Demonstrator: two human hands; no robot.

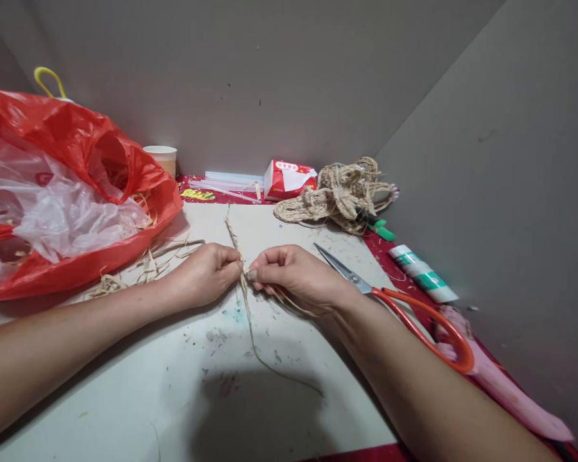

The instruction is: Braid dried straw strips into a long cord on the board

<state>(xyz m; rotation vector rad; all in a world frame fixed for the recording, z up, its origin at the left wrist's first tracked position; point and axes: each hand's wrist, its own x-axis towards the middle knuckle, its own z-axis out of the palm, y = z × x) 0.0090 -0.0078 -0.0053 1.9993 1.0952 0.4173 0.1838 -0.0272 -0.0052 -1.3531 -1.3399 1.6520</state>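
Note:
Between my two hands runs a thin braid of straw-coloured fibre (234, 235), its finished end pointing away from me on the pale board. My left hand (210, 273) pinches the braid from the left side, thumb against finger. From the right, my right hand (289, 273) has its fingertips closed on the strands at the braid's near end. Loose strands (257, 353) trail from there toward me, and another passes under my right palm. Exactly which strand each fingertip grips is hidden.
Orange-handled scissors (414, 308) lie beside my right forearm. A red plastic bag (144, 240) with loose fibre stands left. Along the back are a paper cup (164, 157), a tissue pack (289, 179) and a heap of braided cord (337, 199). A green-and-white roll (424, 273) lies right.

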